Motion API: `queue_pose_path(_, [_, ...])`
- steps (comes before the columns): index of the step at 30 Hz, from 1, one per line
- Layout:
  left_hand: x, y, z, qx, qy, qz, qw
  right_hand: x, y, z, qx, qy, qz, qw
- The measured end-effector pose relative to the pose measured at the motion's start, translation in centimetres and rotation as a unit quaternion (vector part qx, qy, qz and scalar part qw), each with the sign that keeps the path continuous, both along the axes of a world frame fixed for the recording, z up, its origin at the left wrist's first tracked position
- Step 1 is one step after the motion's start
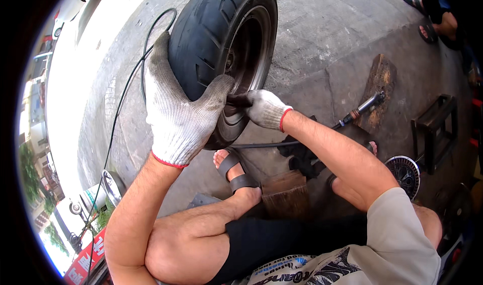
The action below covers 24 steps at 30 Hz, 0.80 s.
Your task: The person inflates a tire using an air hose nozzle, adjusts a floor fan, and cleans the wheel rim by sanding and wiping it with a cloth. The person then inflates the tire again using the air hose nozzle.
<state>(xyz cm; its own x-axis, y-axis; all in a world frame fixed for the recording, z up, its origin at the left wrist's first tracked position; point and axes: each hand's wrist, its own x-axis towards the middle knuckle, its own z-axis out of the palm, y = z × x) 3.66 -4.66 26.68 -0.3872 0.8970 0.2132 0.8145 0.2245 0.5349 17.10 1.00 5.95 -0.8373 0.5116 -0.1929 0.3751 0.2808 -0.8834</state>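
Observation:
A black tire (198, 36) on a metal wheel rim (266, 59) stands tilted in front of me, its open side turned to the right. My left hand (176, 109), in a white knitted glove with grey-stained fingers, grips the tire with the fingers along the tread and the thumb over the sidewall. My right hand (266, 109), in a matching glove with a red cuff, is closed at the lower near part of the rim. Its dark fingertips reach towards the rim's inside. Whether they pinch something small there is hidden.
A tool with a metal head (370, 102) rests against a wooden log (380, 79). Near my feet are a wooden block (286, 194) and black cloth (304, 154). To the right are a round coil-ringed part (404, 175) and a black stool (435, 129). A cable (123, 91) runs left; another person's sandaled feet (427, 32) show far right.

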Motion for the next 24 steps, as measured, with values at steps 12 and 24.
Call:
queue_pose_path(12, [-0.3, 0.7, 0.2, 0.003, 0.028, -0.007, 1.0, -0.1, 4.3, -0.5, 0.133, -0.098, -0.064, 0.984])
queue_pose_path(24, [-1.3, 0.0, -0.4, 0.011, 0.009, 0.016, 1.0, -0.7, -4.1, 0.2, 0.031, 0.022, -0.103, 0.994])
